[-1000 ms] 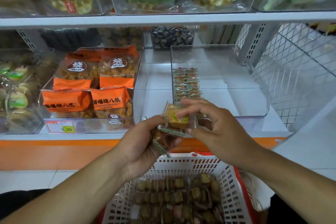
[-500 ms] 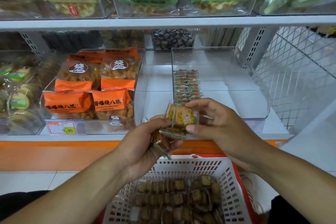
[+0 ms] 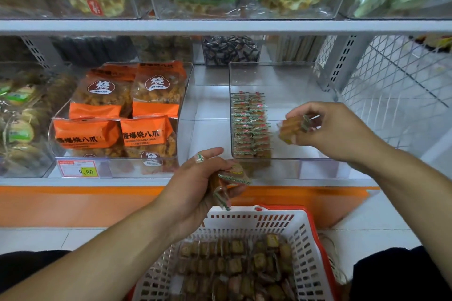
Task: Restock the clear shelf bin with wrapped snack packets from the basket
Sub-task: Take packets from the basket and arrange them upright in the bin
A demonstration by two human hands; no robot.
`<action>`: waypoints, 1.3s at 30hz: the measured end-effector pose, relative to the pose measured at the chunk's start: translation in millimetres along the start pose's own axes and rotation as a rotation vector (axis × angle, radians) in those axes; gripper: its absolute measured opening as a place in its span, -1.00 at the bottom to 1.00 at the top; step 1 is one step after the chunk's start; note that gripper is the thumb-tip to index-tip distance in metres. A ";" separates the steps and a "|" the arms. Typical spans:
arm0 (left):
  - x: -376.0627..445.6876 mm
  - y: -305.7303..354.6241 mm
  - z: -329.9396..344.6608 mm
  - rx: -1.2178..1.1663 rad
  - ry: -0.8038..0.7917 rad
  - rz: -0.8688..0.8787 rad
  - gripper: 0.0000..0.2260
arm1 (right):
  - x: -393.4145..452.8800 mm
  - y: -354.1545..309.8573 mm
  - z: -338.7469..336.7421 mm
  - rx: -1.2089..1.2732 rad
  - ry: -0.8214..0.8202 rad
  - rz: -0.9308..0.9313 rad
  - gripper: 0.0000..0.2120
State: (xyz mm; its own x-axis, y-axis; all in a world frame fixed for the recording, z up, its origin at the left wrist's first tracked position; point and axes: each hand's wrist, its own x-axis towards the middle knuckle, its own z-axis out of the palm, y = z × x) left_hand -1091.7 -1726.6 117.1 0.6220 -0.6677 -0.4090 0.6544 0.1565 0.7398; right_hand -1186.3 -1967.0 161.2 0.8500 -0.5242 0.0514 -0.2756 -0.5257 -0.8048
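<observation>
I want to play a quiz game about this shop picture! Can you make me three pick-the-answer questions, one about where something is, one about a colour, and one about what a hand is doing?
1. Where is the neat row of snack packets?
A. along the left side of the clear bin
B. on the floor
C. on the top shelf

2. What colour are the big bags in the bin next door?
A. blue
B. orange
C. pink

3. What is the right hand doing?
A. resting empty
B. pointing at the price tag
C. holding a packet over the clear bin

Answers: 1 A, the row lines the bin's left wall. 2 B, their labels are bright orange. 3 C, its fingers pinch a packet.
</observation>
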 end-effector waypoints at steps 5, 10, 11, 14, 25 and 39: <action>10.0 -5.2 3.6 -0.002 0.037 -0.010 -0.54 | 19.3 10.2 16.0 -0.068 -0.232 0.139 -0.61; 16.2 -7.3 10.1 0.032 0.009 -0.036 -0.46 | 38.4 15.9 34.7 -0.180 -0.415 0.287 -0.63; 17.0 -7.2 11.2 0.034 0.009 -0.040 -0.45 | 40.5 16.9 36.8 -0.164 -0.428 0.313 -0.66; 19.0 -7.1 13.0 0.048 0.005 -0.048 -0.44 | 43.8 16.2 41.1 -0.093 -0.496 0.367 -0.75; 19.2 -5.8 8.5 0.055 -0.070 -0.048 -0.41 | 44.1 14.9 38.0 -0.195 -0.398 0.438 -0.83; 13.5 2.2 4.2 0.100 -0.163 0.157 -0.48 | -21.5 -38.1 43.9 0.308 -0.550 0.180 -0.47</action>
State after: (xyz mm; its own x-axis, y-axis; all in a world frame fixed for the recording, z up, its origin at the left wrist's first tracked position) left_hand -1083.6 -1738.3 115.5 0.6297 -0.7509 -0.1991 0.5041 0.1999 0.8402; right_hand -1174.3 -1906.3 164.7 0.9306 -0.1243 -0.3443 -0.3635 -0.2028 -0.9093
